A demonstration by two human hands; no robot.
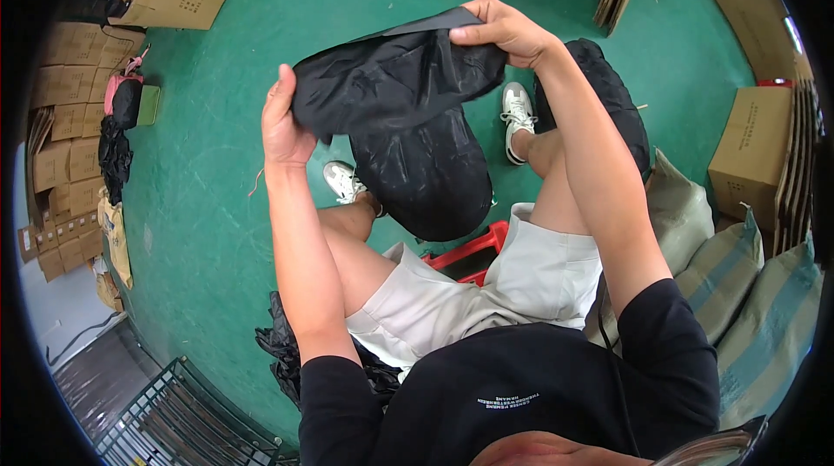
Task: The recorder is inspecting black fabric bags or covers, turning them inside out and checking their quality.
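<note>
Between my legs stands a bulging black plastic bag (426, 175), its shiny sides rounded. Above it, both hands hold a loose, wrinkled black upper part (382, 84) stretched sideways; whether it is joined to the bulging bag, I cannot tell. My left hand (287, 123) holds the left end, thumb pointing up and fingers partly hidden behind the black sheet. At the far right corner, my right hand (508, 32) is closed on the edge, with the thumb pressed on top. What the bag contains is hidden.
Another filled black bag (604, 97) lies beyond my right leg. Striped woven sacks (730, 275) and a carton (749, 145) stand at the right. Stacked cartons (74, 153) line the left wall. A red stool (473, 249) shows beneath me, and a dark metal rack (182, 414) is lower left.
</note>
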